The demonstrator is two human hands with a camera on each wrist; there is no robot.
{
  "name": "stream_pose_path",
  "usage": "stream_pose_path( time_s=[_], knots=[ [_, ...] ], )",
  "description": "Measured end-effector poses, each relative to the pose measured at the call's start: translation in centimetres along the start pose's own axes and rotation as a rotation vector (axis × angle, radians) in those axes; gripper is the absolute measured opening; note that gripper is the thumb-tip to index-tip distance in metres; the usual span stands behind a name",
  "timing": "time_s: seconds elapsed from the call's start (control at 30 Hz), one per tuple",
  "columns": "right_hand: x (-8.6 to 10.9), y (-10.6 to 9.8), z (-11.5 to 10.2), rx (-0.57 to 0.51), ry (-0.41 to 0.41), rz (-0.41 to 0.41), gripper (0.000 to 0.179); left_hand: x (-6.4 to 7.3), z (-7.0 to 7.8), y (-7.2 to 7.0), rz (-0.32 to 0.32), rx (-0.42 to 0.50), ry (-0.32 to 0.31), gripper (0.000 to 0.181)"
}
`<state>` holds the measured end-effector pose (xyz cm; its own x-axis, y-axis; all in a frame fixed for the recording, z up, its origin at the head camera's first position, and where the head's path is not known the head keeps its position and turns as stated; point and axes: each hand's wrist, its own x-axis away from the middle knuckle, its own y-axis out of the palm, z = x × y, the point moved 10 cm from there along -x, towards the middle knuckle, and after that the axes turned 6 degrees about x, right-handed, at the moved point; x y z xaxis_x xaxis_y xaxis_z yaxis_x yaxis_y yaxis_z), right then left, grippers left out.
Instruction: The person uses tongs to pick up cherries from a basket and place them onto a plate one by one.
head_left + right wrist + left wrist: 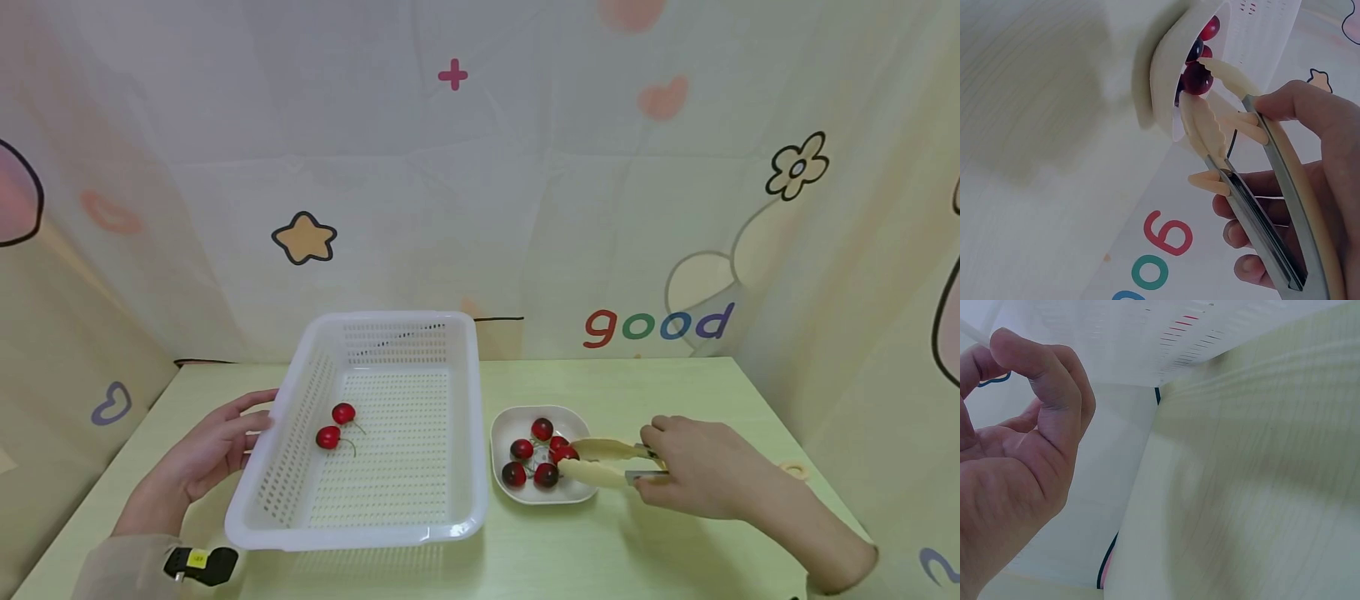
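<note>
My left hand (pixel 221 446) is at the left side of a white plastic basket (pixel 480 467), its bent fingers gripping the rim. Two red cherries (pixel 328 437) with stems lie inside the basket, toward its left. In my right hand (pixel 701 467) is a pair of tongs (pixel 1285 187) with cream scalloped tips and metal arms. The tong tips reach over the right edge of a small white dish (pixel 551 497), one on either side of a dark red cherry (pixel 1197 79). Several more cherries (pixel 522 450) sit in that dish.
Basket and dish stand side by side on a pale green table (pixel 555 558). A printed curtain (pixel 525 208) hangs behind the table and along both sides. Near the right table edge, a small cream ring (pixel 795 471) shows beyond my right wrist.
</note>
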<state>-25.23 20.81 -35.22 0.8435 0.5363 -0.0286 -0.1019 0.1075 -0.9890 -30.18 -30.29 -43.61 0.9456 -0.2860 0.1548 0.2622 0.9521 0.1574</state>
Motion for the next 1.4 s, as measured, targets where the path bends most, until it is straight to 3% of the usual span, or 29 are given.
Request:
stream_pose_path(
  time_s=[0.23, 0.87, 1.2, 1.4],
  knots=[
    [-0.2, 0.4, -0.1, -0.008, 0.013, -0.041, 0.030, 0.1, 0.1, 0.2, 0.002, 0.007, -0.003, 0.042],
    [-1.5, -0.3, -1.1, 0.004, 0.010, 0.048, 0.032, 0.3, 0.4, 0.4, 0.010, -0.009, -0.002, 0.046],
    [-2.6, 0.0, -2.0, 0.087, -0.024, 0.119, 0.034, 0.3, 0.4, 0.4, 0.008, -0.009, -0.004, 0.046],
    [-3.2, 0.3, -1.4, 0.102, 0.020, 0.096, 0.038, 0.2, 0.3, 0.3, 0.008, -0.004, -0.005, 0.043]
  ],
)
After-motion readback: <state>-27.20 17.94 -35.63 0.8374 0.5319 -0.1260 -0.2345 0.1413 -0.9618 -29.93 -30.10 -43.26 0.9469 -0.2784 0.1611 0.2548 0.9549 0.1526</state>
